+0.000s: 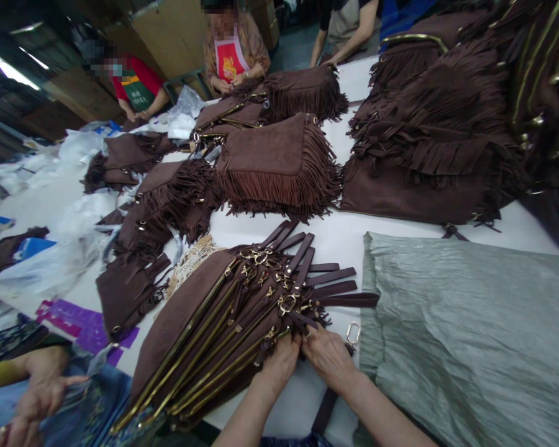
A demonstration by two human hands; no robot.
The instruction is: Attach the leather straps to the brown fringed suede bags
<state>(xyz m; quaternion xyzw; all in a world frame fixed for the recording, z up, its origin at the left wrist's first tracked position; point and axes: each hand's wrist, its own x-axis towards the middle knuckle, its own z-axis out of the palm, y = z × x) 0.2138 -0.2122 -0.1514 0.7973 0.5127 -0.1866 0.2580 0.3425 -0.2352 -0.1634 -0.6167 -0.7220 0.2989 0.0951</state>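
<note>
A row of brown suede bags (pixel 186 298) with gold zippers lies in front of me, overlapping, with wrist straps (pixel 335 289) fanned out at the right end. My left hand (pixel 282 359) is closed at the zipper end of the nearest bag; its fingertips and what they pinch are hidden. Beside it, nearly touching, my right hand (pixel 327 352) has its fingers closed on a short brown strap (pixel 302 320) by a gold ring (pixel 287 303). A longer brown strap (pixel 326 410) with an oval gold ring (pixel 353 333) hangs past my right wrist.
Fringed brown bags (pixel 265 149) lie across the white table (pixel 242 228), with a tall pile (pixel 419 143) at right. Grey-green sheeting (pixel 470 329) covers the near right. A co-worker's hand (pixel 41 397) is at lower left; other people (pixel 235 56) work across the table.
</note>
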